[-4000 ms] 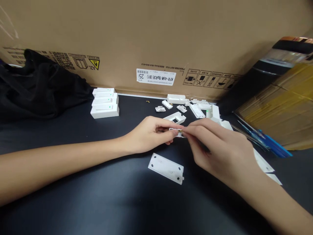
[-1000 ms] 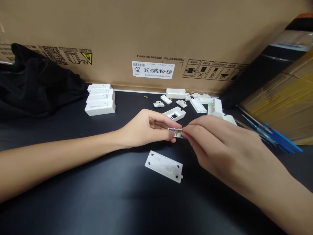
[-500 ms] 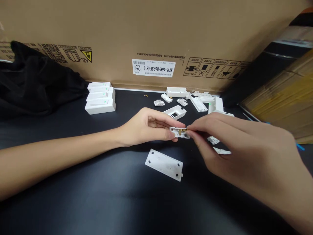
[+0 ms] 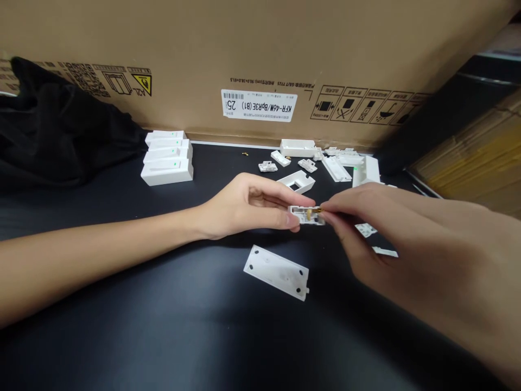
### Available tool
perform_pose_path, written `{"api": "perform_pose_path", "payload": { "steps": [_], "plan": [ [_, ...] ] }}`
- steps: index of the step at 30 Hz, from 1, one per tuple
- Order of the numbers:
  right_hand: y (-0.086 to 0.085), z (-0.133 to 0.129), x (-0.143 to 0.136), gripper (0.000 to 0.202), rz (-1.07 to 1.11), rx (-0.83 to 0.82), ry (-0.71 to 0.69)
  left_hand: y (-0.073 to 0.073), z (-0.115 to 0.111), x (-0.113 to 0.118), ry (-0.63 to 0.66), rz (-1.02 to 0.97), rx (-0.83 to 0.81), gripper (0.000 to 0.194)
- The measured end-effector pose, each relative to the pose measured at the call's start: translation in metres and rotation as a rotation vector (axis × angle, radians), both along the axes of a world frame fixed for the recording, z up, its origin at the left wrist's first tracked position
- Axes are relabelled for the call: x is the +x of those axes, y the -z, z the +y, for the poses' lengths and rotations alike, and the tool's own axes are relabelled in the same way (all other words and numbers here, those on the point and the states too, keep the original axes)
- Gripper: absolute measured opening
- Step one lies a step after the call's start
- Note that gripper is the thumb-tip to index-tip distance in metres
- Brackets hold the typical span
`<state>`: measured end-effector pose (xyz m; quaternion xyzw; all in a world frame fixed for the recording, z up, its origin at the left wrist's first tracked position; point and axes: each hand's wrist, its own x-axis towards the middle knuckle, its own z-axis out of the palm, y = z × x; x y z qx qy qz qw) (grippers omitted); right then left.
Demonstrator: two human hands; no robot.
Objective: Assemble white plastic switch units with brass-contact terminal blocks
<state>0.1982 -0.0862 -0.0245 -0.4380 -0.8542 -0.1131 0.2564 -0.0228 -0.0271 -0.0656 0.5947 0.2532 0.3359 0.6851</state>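
Note:
My left hand (image 4: 252,209) is closed on the left end of a small white plastic switch housing (image 4: 303,217), thumb in front and fingers behind. The housing's open side faces me. Inside it shows a brass contact piece (image 4: 310,213). Thumb and forefinger of my right hand (image 4: 391,233) pinch the brass piece's end at the housing's right edge; the fingertips partly hide it. Below the hands, a flat white plate (image 4: 277,271) with several dark holes lies on the black table.
Stacked white switches (image 4: 169,168) with green marks stand at the back left, beside a black cloth (image 4: 61,130). White switch frames (image 4: 299,182) and small housings (image 4: 267,166) lie behind my hands. A large cardboard box (image 4: 183,43) stands along the back.
The view has shifted slightly. My hands stay together at the housing, and the brass piece in it now looks turned a little differently.

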Motion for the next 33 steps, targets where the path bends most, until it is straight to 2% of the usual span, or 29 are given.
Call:
{"api": "perform_pose_path", "payload": {
  "steps": [3, 6, 8, 19, 25, 27, 28, 31, 33],
  "plan": [
    [0.002, -0.002, -0.001, 0.024, -0.110, 0.068, -0.017, 0.000, 0.000, 0.003, -0.035, 0.013, 0.001, 0.025],
    [0.006, -0.002, -0.001, 0.015, -0.244, 0.108, -0.112, 0.002, -0.001, 0.005, -0.075, 0.068, 0.029, 0.019],
    [0.008, -0.002, -0.002, 0.012, -0.273, 0.108, -0.106, 0.004, -0.001, 0.007, -0.098, 0.098, 0.050, 0.016],
    [0.016, -0.001, -0.002, 0.018, -0.189, 0.102, -0.058, 0.004, -0.001, 0.010, -0.146, 0.122, 0.059, 0.017],
    [0.013, -0.001, -0.005, 0.017, -0.161, 0.084, -0.076, 0.007, 0.002, 0.008, -0.133, 0.153, 0.072, 0.019],
    [0.009, 0.003, -0.007, 0.015, -0.032, -0.006, -0.079, 0.006, 0.002, 0.007, -0.128, 0.144, 0.064, 0.020],
    [0.007, 0.005, -0.008, 0.013, 0.062, -0.101, -0.085, 0.006, 0.002, 0.007, -0.129, 0.136, 0.059, 0.020],
    [0.003, 0.013, -0.008, 0.006, 0.368, -0.495, -0.127, 0.005, 0.001, 0.007, -0.134, 0.107, 0.064, 0.020],
    [0.002, 0.017, -0.006, 0.009, 0.515, -0.705, -0.138, 0.006, 0.000, 0.006, -0.134, 0.102, 0.078, 0.020]
  ]
}}
